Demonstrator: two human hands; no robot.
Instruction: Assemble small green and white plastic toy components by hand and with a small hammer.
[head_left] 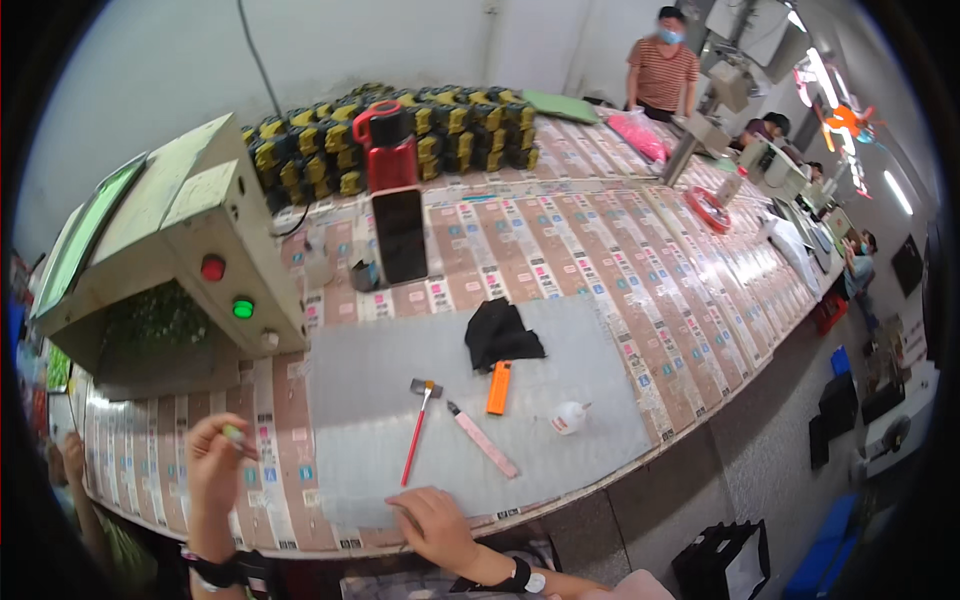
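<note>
My left hand (213,465) is raised over the table's near left edge. Its thumb and fingers pinch a small yellow-green piece (233,434), too small to name. My right hand (436,525) rests at the near edge of a grey mat (345,400), fingers loosely bent and pointing left; no object shows in it. On the mat beyond it lie a red-handled brush (416,440), a pink-wrapped pen-like tool (483,440) with a dark tip, an orange lighter-shaped piece (498,388), a crumpled black cloth (500,335) and a small white bottle (570,417).
A beige machine (225,220) with red and green buttons stands at left. Behind the mat are a phone (400,235), a red flask (388,150) and stacked black-and-yellow parts (460,130). A red tape ring (708,210) lies farther right. Other people (664,70) are at the far right.
</note>
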